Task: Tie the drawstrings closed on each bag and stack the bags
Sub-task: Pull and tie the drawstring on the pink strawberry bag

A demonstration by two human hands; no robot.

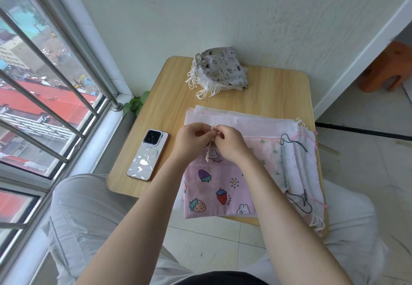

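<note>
pink bag (strawberries) | both hands pinch drawstring | phone left

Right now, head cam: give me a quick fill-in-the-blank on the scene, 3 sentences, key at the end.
1. Both hands, left hand and right hand, pinch the ____ of the pink strawberry-print bag.
2. The phone lies face ____ on the table.
3. The bags with tied cords are piled at the table's ____ edge, by the wall.

Missing words: drawstring; down; far
</note>
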